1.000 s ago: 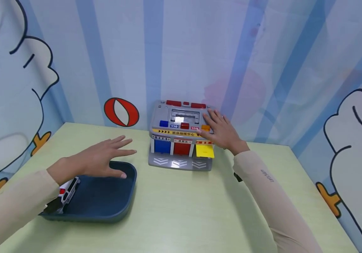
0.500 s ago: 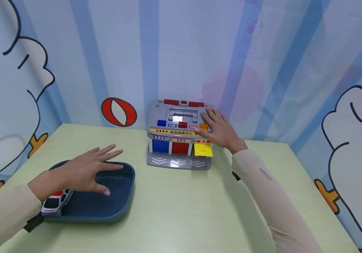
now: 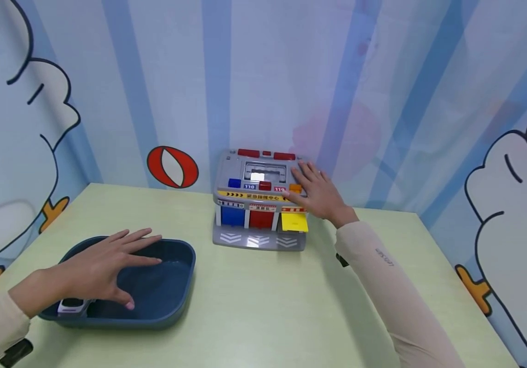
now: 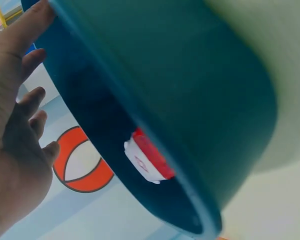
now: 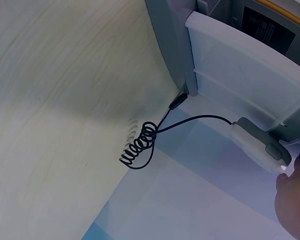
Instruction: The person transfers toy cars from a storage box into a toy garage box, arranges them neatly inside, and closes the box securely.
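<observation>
My left hand point(image 3: 99, 268) hovers over the dark blue bin point(image 3: 171, 321), fingers spread and holding nothing. Beneath it, a white toy car point(image 3: 72, 306) lies in the bin's near left corner, mostly hidden by the hand. The left wrist view shows a white-and-red toy point(image 4: 149, 159) inside the bin. My right hand point(image 3: 320, 197) rests flat on the right side of the grey toy garage point(image 3: 231, 171), fingers extended over the roof beside an orange button point(image 3: 295, 188). Below, the yellow door point(image 3: 294, 223) is swung up, while the blue door point(image 3: 232, 216) and red door point(image 3: 260, 219) are down.
Beside the garage, a coiled black cord point(image 5: 140, 142) runs to a grey-and-white handset point(image 5: 260, 142). A printed curtain point(image 3: 263, 76) stands right behind the garage and along both sides of the pale table point(image 3: 254, 301).
My left hand has drawn back leftward and toward me, across the bin and over the toy car. The right hand stays on the garage roof.
</observation>
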A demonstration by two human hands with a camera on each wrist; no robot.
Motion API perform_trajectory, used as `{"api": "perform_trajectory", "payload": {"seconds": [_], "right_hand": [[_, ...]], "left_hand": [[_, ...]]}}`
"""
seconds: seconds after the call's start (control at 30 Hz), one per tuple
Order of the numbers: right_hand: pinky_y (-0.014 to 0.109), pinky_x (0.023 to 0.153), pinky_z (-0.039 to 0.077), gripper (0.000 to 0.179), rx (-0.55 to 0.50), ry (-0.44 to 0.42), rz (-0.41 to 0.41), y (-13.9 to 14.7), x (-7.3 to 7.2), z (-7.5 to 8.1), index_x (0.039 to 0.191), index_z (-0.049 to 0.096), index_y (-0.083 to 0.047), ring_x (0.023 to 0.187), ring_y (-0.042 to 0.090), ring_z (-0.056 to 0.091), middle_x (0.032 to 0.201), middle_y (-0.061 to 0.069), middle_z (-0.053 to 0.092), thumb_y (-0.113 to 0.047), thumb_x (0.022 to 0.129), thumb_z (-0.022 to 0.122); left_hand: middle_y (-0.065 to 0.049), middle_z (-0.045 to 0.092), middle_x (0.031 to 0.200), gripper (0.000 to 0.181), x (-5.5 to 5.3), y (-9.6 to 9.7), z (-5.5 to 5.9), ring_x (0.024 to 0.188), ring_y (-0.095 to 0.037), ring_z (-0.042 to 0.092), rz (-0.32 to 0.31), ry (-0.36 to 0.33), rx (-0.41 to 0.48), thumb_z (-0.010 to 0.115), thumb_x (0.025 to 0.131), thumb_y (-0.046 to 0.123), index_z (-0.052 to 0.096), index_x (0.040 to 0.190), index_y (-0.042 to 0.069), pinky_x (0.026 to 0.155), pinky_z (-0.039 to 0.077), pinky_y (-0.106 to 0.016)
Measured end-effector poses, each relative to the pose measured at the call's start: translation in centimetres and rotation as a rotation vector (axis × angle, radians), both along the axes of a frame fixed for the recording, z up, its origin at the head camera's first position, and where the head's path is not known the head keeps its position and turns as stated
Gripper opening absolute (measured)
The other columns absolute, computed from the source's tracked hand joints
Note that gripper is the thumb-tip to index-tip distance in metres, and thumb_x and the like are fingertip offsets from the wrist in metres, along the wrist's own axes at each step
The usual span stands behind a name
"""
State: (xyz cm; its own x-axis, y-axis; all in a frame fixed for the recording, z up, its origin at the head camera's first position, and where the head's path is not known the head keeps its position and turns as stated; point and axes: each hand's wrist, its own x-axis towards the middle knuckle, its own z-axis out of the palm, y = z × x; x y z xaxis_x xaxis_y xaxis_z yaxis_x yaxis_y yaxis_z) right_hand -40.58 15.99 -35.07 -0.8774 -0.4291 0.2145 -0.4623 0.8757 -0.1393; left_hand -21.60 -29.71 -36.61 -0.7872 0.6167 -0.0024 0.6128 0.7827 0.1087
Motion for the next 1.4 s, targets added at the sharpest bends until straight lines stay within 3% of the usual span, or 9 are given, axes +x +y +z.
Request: {"api": "perform_trajectory", "payload": {"seconds": [0.27, 0.4, 0.57, 0.77, 1.1, 1.4], "right_hand": [[0.056, 0.126, 0.006, 0.085, -0.002, -0.006, -0.001, 0.0, 0.0, 0.0, 0.161, 0.015, -0.020, 0.158, 0.031, -0.001, 0.171, 0.006, 0.005, -0.067, 0.095, 0.039], [0.056, 0.126, 0.006, 0.085, 0.001, -0.007, -0.003, 0.1, -0.1, 0.0, 0.161, 0.014, -0.021, 0.158, 0.030, -0.002, 0.171, 0.005, 0.004, -0.068, 0.095, 0.038], [0.056, 0.126, 0.006, 0.086, -0.006, -0.005, -0.002, 0.2, -0.1, -0.1, 0.161, 0.014, -0.021, 0.158, 0.030, -0.002, 0.171, 0.005, 0.004, -0.070, 0.095, 0.037], [0.056, 0.126, 0.005, 0.083, -0.005, 0.000, 0.001, 0.1, 0.0, -0.2, 0.161, 0.015, -0.020, 0.158, 0.030, -0.001, 0.171, 0.006, 0.004, -0.065, 0.096, 0.041], [0.056, 0.126, 0.005, 0.083, -0.028, -0.009, 0.003, 0.0, 0.2, -0.1, 0.161, 0.015, -0.019, 0.158, 0.030, -0.001, 0.171, 0.006, 0.004, -0.063, 0.097, 0.042], [0.056, 0.126, 0.005, 0.083, -0.035, -0.014, 0.000, -0.2, 0.1, -0.1, 0.161, 0.015, -0.020, 0.158, 0.031, -0.001, 0.171, 0.006, 0.004, -0.064, 0.096, 0.041]], "left_hand": [[-0.013, 0.042, 0.157, 0.082, 0.3, -1.1, -0.8, 0.143, -0.044, 0.036, -0.032, -0.007, -0.031, 0.083, 0.062, 0.066, 0.067, 0.131, 0.025, 0.107, 0.037, -0.068], [-0.015, 0.046, 0.154, 0.077, 0.4, -1.9, -1.4, 0.141, -0.046, 0.038, -0.044, -0.010, -0.049, 0.085, 0.061, 0.064, 0.071, 0.126, 0.024, 0.105, 0.038, -0.068], [-0.018, 0.047, 0.152, 0.071, 0.5, -2.9, -2.3, 0.140, -0.052, 0.036, -0.018, -0.051, -0.044, 0.090, 0.060, 0.056, 0.073, 0.122, 0.027, 0.103, 0.037, -0.071], [-0.020, 0.047, 0.151, 0.066, 0.6, -3.8, -3.0, 0.138, -0.055, 0.036, 0.007, -0.053, -0.057, 0.092, 0.058, 0.051, 0.074, 0.119, 0.030, 0.100, 0.037, -0.073], [-0.021, 0.048, 0.151, 0.062, 0.9, -4.9, -3.4, 0.138, -0.055, 0.036, 0.060, -0.066, -0.069, 0.094, 0.057, 0.044, 0.074, 0.114, 0.033, 0.097, 0.037, -0.075], [-0.023, 0.051, 0.147, 0.062, 1.1, -5.2, -2.9, 0.136, -0.054, 0.041, 0.037, -0.061, -0.094, 0.096, 0.056, 0.037, 0.075, 0.114, 0.028, 0.099, 0.042, -0.071]]}}
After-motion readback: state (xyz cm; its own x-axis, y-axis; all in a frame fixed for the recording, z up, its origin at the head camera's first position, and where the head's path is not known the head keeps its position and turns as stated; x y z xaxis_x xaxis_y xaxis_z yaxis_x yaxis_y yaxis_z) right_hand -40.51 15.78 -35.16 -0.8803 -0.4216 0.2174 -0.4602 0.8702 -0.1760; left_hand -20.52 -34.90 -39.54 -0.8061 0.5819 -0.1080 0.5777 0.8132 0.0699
